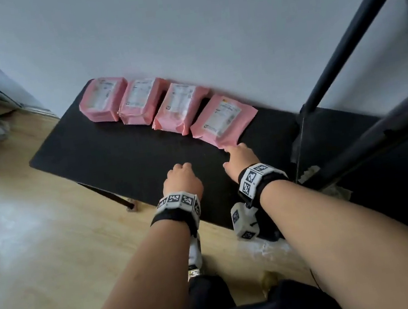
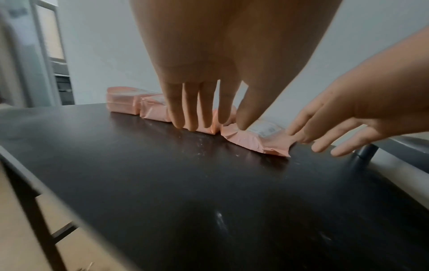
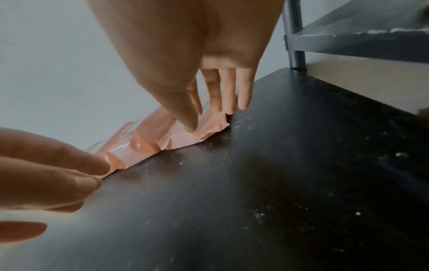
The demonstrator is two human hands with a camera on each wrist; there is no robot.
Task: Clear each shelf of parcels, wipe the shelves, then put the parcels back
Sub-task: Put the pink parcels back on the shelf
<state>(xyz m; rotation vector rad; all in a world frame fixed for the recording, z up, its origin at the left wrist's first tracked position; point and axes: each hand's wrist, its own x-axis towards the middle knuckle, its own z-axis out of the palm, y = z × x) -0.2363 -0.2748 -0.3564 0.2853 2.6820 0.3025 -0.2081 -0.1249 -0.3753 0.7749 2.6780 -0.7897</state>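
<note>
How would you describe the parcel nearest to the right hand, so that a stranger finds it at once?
On the black table, four pink parcels line the white wall. Take the rightmost parcel, nearest the dark shelf frame. It alone lies flat and thin, and the right hand reaches its near corner.

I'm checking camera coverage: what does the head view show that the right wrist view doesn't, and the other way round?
Only the head view shows all four pink parcels in a row against the wall, plus the wooden floor. Only the right wrist view shows white specks on the black table and the grey shelf. Both show the right hand at the nearest parcel and the left hand.
</note>
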